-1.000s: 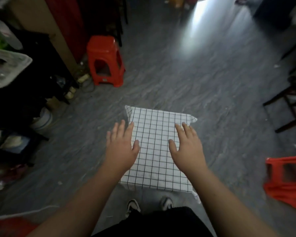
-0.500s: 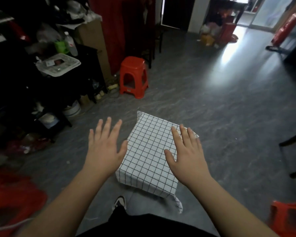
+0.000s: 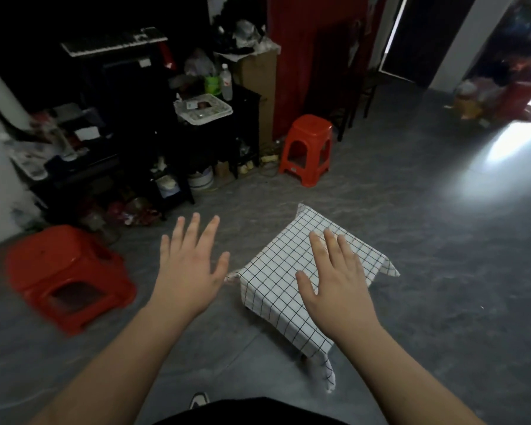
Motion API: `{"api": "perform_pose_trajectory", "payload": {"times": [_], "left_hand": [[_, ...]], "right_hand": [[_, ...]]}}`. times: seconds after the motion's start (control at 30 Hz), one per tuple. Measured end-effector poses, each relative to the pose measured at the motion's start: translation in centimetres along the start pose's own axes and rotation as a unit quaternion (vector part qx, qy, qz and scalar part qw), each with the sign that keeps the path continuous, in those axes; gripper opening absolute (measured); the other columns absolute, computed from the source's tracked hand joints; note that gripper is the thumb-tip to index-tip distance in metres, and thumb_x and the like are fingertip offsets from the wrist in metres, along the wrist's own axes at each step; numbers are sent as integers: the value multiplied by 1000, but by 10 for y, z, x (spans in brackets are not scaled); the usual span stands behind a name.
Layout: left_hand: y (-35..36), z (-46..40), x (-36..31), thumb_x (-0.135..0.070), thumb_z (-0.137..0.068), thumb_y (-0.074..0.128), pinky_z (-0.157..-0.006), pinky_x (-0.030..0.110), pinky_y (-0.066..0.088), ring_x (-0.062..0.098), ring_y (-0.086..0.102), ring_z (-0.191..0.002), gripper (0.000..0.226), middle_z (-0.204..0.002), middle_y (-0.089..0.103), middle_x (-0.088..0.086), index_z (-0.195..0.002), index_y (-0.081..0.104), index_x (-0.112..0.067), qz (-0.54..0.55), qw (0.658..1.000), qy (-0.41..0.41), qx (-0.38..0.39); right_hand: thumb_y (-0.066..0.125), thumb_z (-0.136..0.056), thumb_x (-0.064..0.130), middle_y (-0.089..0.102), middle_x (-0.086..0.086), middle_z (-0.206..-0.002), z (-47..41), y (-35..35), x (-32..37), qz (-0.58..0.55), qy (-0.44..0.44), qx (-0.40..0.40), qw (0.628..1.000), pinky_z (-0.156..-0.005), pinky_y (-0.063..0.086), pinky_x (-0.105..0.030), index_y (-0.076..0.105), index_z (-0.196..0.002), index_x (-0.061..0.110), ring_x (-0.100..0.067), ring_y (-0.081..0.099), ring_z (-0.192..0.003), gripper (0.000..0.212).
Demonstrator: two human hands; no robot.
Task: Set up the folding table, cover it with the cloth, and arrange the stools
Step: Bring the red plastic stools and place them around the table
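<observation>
While both hands' fingers (image 3: 331, 240) spread empty, checked cloth (image 3: 288, 271) covers the table on grey floor (image 3: 442, 271).

Your table wears a white cloth (image 3: 292, 271) ruled with a thin black grid, a matt woven fabric lying smooth on top and falling in soft folds at the corners. To your left, a red stool (image 3: 65, 271) of moulded plastic shows a dull sheen, blurred in this shot; a second red plastic stool (image 3: 308, 145) across the room has a smooth, slightly glossy seat. The floor (image 3: 442, 271) is grey with a mottled, stone-like pattern and polished enough to throw back a bright patch of daylight at its right edge. A brown cardboard box (image 3: 258, 75) by the far wall looks matt.
</observation>
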State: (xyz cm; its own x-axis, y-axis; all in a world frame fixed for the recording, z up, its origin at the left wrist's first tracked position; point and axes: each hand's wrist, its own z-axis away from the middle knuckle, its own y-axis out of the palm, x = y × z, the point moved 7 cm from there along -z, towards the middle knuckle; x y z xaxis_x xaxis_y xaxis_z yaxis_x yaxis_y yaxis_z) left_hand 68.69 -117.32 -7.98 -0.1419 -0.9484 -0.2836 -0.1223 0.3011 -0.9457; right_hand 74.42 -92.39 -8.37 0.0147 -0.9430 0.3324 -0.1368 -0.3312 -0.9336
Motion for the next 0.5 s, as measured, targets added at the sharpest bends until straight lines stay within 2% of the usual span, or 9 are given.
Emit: {"api": "perform_pose_trajectory", "payload": {"times": [0.23, 0.33, 0.4, 0.5], "left_hand": [[-31, 24, 114, -50, -97, 45, -121, 55, 11, 29, 2, -153, 69, -166, 14, 8, -158, 17, -32, 9, 994, -102, -29], [-49, 37, 182, -48, -97, 46, -121, 53, 11, 29, 4, -152, 69, -165, 15, 7, -157, 17, -32, 3, 987, -150, -51], [-63, 44, 234, -46, -96, 49, -120, 54, 12, 30, 6, -152, 70, -165, 18, 8, -157, 19, -32, -1, 979, -191, -70], [-82, 52, 308, -44, -95, 53, -120, 56, 14, 31, 9, -152, 71, -164, 21, 8, -157, 22, -31, -3, 969, -233, -84]], "right_hand": [[31, -95, 58, -1, 4, -167, -40, 46, 99, -9, -96, 52, 994, -124, 5, -44, 2, -158, 34, -18, -8, -153, 73], [24, -92, 61, 3, 4, -167, -62, 77, 166, -15, -141, 64, 988, -123, 12, -47, 5, -158, 33, -19, -3, -153, 74], [23, -92, 62, 3, 3, -167, -76, 100, 217, -15, -170, 76, 982, -124, 11, -46, 5, -158, 32, -19, -2, -153, 74], [33, -96, 58, 2, 3, -167, -95, 136, 292, -27, -200, 104, 974, -123, 7, -43, 6, -158, 32, -18, -4, -153, 73]]}}
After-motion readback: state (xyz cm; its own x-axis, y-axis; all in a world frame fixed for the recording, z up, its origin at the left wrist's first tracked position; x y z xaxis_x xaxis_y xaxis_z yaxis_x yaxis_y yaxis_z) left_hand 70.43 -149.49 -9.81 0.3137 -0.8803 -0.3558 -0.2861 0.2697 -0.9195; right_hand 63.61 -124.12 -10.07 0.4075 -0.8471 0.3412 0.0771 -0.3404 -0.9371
